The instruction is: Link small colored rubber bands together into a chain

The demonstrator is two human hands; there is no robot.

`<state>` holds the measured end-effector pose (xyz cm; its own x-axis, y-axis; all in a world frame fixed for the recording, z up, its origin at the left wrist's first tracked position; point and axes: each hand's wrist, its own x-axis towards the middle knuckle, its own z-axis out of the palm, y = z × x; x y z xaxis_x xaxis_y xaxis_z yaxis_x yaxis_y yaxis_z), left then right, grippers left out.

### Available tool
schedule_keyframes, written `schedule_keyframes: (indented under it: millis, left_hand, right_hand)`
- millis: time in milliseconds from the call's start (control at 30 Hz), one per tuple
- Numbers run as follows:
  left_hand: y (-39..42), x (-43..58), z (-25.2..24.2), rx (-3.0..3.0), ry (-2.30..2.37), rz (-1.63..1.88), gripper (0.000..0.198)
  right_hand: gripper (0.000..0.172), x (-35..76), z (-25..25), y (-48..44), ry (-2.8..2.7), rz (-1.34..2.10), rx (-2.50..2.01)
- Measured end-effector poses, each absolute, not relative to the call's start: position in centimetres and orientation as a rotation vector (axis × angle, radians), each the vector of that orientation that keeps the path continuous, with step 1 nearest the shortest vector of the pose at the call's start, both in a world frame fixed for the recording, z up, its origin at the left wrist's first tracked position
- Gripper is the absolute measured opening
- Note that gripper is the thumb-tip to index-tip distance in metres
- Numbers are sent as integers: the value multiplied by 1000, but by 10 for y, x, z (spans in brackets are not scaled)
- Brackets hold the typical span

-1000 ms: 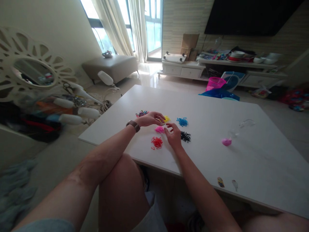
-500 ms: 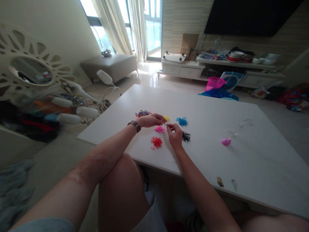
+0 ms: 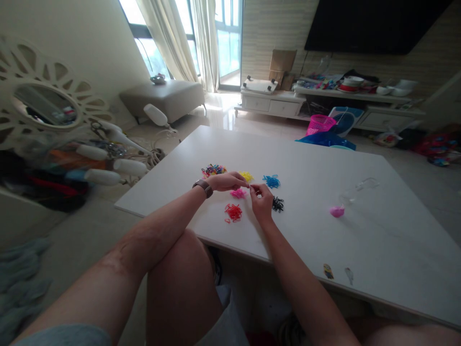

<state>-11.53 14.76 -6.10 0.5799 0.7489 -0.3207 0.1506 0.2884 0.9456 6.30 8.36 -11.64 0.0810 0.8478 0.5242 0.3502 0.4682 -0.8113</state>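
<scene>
My left hand (image 3: pixel 230 181), with a watch on its wrist, reaches over the piles, its fingers pinched. Its fingertips meet those of my right hand (image 3: pixel 262 199), also in a pinch. Whatever lies between them is too small to make out. Small rubber bands lie sorted in piles around the hands: yellow bands (image 3: pixel 247 176), pink bands (image 3: pixel 237 193), red bands (image 3: pixel 234 212) and blue bands (image 3: pixel 272 181). Black bands (image 3: pixel 278 204) sit right beside my right hand, which partly covers them. A mixed-colour pile (image 3: pixel 213 170) is partly behind my left hand.
On the white table (image 3: pixel 306 182), a pink object (image 3: pixel 337 211) and a clear plastic piece (image 3: pixel 367 183) lie to the right. A minion figure (image 3: pixel 328 271) and a small clip-like piece (image 3: pixel 349 275) are near the front edge. A pink basket (image 3: pixel 320 124) stands beyond the table.
My left hand has moved slightly right, so its fingertips now meet those of my right hand. The small dark thing seen earlier at my right fingertips no longer shows clearly.
</scene>
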Motion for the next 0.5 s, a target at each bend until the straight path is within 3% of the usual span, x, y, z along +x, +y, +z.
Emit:
schedule_keyframes:
  millis: [500]
  left_hand:
    - [147,-117,-62,1249,878,506,31]
  right_hand:
    - [11,63,-118,85,-1480,544,-1120]
